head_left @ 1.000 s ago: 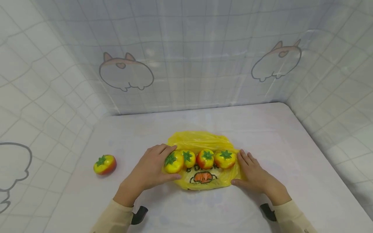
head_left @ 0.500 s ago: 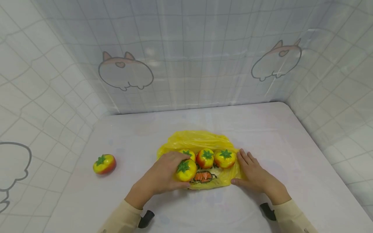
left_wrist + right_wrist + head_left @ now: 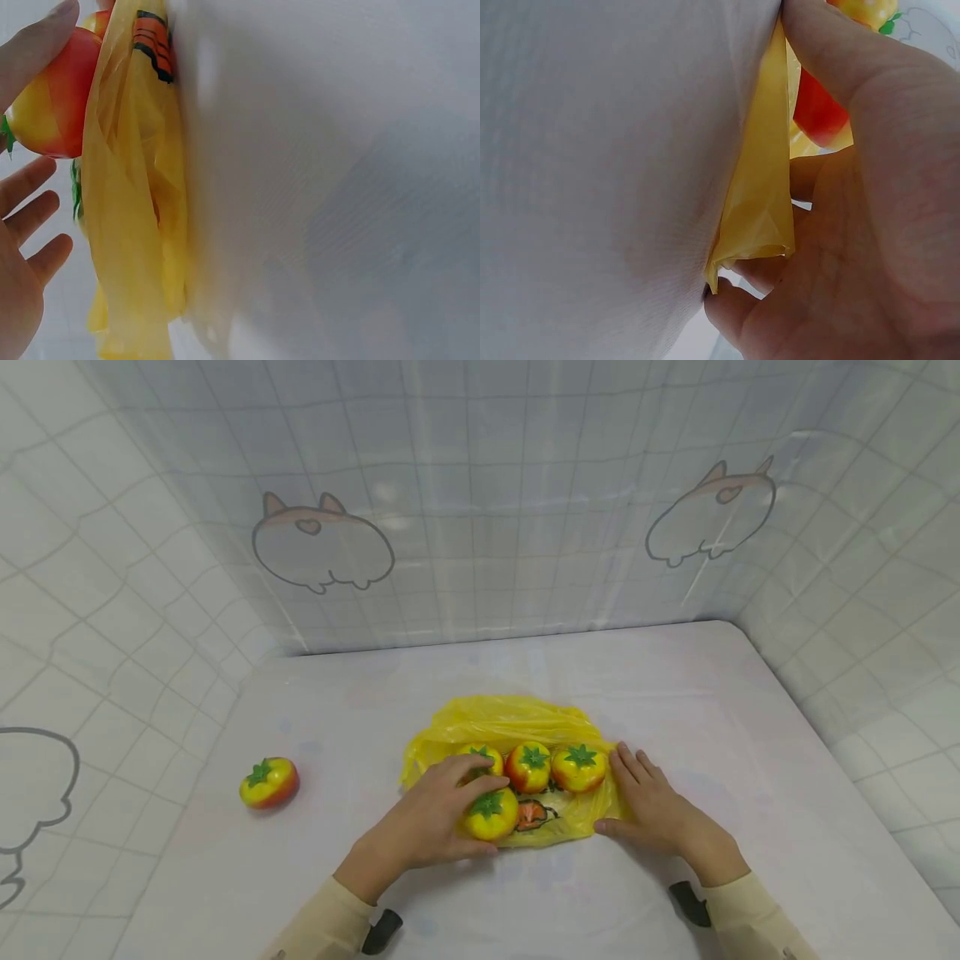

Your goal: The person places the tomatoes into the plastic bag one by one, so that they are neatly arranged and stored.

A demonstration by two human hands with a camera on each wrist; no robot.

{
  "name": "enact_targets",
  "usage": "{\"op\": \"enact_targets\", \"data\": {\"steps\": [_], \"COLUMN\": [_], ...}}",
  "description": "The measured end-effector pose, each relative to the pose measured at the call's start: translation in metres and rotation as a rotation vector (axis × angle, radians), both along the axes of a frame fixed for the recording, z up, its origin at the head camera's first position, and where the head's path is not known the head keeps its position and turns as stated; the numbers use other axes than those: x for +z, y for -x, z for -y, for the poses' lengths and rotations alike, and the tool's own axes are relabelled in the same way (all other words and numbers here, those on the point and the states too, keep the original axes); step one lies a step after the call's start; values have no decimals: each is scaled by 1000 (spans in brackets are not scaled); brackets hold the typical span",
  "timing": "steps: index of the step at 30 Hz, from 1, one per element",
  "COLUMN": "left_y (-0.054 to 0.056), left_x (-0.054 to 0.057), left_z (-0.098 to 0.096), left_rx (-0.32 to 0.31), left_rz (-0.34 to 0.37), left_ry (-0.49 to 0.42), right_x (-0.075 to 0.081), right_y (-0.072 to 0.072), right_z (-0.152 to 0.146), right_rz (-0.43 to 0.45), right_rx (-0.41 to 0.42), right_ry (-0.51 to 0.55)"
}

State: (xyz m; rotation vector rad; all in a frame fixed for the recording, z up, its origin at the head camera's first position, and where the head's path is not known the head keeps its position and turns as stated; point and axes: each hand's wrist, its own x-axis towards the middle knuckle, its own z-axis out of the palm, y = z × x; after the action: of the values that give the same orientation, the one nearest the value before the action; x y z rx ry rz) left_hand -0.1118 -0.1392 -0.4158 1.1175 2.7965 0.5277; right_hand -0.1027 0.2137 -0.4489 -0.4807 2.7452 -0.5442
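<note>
In the head view, my left hand (image 3: 423,818) holds a yellow-and-red toy tomato (image 3: 492,818) between thumb and forefinger, over the near left part of a flattened yellow plastic bag (image 3: 517,714). The left wrist view shows the other fingers spread apart from this tomato (image 3: 56,97). Behind it, a row of three similar tomatoes lies on the bag: one partly covered by my fingers, a middle tomato (image 3: 528,768) and a right-hand tomato (image 3: 579,770). My right hand (image 3: 656,814) rests with fairly straight fingers at the bag's right edge, touching the plastic (image 3: 757,180).
Another toy tomato (image 3: 270,782) lies alone on the pale tabletop (image 3: 337,702), to the left of the bag. Grid-patterned curtains (image 3: 480,527) with animal drawings enclose the back and both sides of the table.
My left hand has carried its tomato from the row's left end rightward and nearer to me. The bag's left part is now uncovered. My right hand has stayed put.
</note>
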Motion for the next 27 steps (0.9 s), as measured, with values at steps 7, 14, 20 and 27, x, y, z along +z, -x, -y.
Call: {"op": "enact_targets", "data": {"steps": [7, 14, 20, 27], "left_y": [0, -1, -1, 0], "left_x": [-4, -10, -13, -15], "left_z": [-5, -7, -7, -9], "left_rx": [-29, -29, -31, -27], "left_rz": [-33, 25, 13, 17], "left_ry": [20, 69, 71, 90], "right_x": [0, -1, -2, -1], "right_y": [-1, 0, 1, 1], "right_z": [0, -1, -2, -3], "right_rz": [2, -13, -10, 0], "right_rx": [-7, 4, 7, -3], "right_ry": [5, 4, 7, 0]}}
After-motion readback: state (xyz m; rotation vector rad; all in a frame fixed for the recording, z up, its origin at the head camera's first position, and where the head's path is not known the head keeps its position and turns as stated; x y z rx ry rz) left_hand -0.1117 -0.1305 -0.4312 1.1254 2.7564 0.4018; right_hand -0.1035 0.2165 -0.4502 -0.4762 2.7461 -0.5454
